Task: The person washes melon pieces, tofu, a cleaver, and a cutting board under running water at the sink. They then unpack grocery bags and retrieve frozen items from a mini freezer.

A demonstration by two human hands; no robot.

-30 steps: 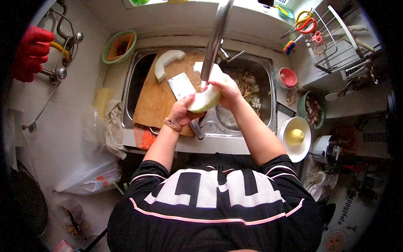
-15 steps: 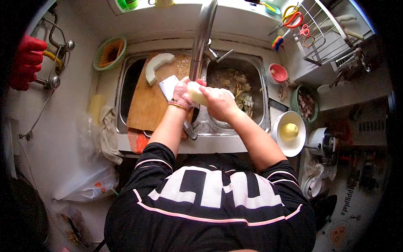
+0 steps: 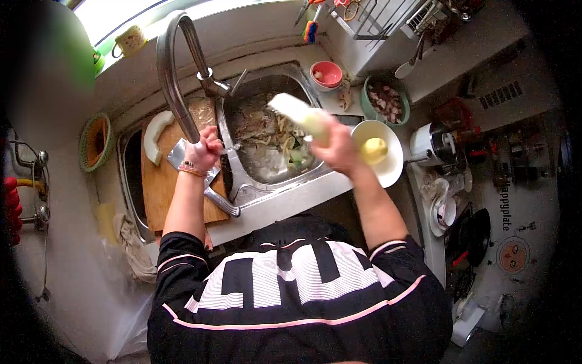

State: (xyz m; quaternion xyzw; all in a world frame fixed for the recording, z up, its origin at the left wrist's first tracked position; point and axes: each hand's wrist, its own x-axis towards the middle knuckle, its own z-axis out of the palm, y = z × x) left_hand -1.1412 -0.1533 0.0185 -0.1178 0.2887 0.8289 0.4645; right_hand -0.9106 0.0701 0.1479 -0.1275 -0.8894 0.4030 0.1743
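Note:
My right hand (image 3: 341, 145) grips a pale, peeled melon piece (image 3: 298, 114), smeared by motion, above the right sink basin near the white bowl. My left hand (image 3: 208, 149) is under the faucet spout (image 3: 189, 124), wet, with fingers bent and somewhat apart and nothing visible in them. Below that hand lies a knife with a broad blade (image 3: 177, 153) on the wooden cutting board (image 3: 167, 203), its metal handle (image 3: 222, 202) reaching past the board's right edge. A curved white melon slice (image 3: 156, 136) rests on the board's far left.
Peelings and scraps (image 3: 267, 136) fill the right basin (image 3: 306, 79). To its right, a white bowl (image 3: 393, 159) holds a yellowish peeled round piece (image 3: 374, 150). Beyond stand a pink bowl (image 3: 327, 73) and a green bowl of meat pieces (image 3: 386, 100). A green basket (image 3: 96, 142) stands at left.
My hands have parted. The right one has carried the melon piece away from the faucet towards the white bowl; the left stays under the spout. The camera view has turned to the right.

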